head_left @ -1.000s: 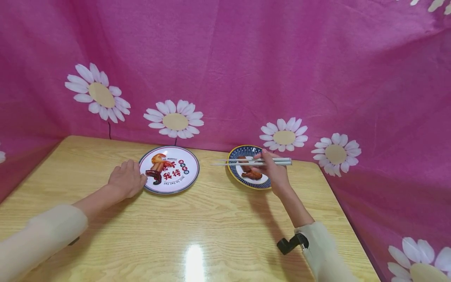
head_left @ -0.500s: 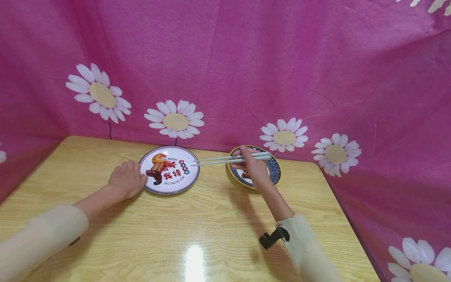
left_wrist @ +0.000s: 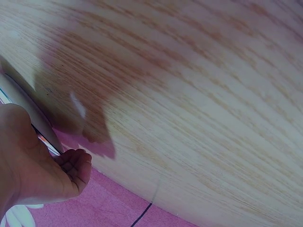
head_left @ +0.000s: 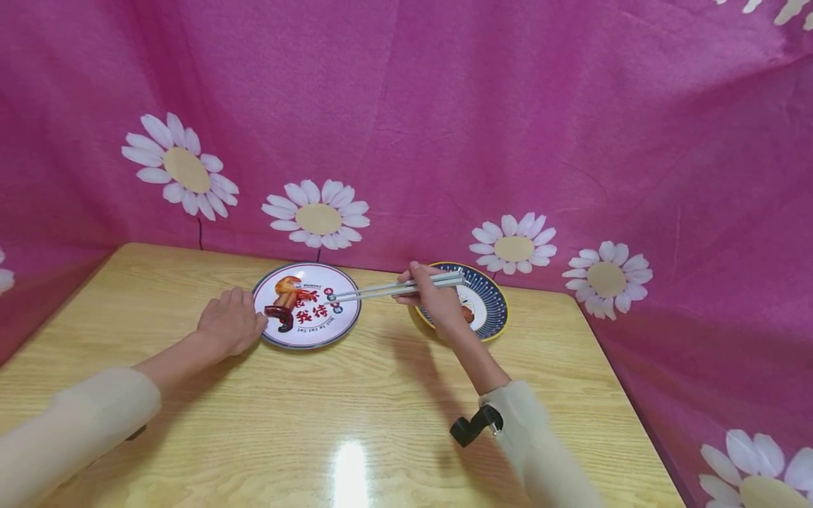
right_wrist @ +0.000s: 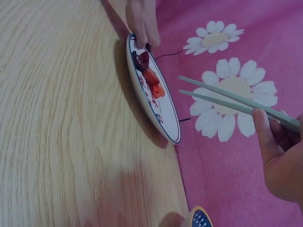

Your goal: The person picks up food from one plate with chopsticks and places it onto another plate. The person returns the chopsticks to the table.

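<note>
My left hand (head_left: 232, 323) grips the left rim of a white plate (head_left: 341, 321) with a blue edge and red lettering. An orange-brown, mushroom-shaped food piece (head_left: 288, 285) and a dark red curled piece (head_left: 280, 317) lie on this plate. My right hand (head_left: 438, 300) holds a pair of pale chopsticks (head_left: 381, 290); their tips reach over the plate's right side in the head view. In the right wrist view the tips stand slightly apart with nothing between them. Behind the right hand is a blue-patterned bowl (head_left: 492, 296) with a yellow rim, partly covering a brown food piece (head_left: 468, 314).
The wooden table (head_left: 305, 416) reflects a bright light near its front. A pink cloth (head_left: 406, 127) with white flowers hangs along the back and sides. A black wrist mount (head_left: 473, 425) juts from the right sleeve.
The right hand has moved left from over the bowl, bringing the chopstick tips over the white plate. The left hand has stayed at the plate's rim.
</note>
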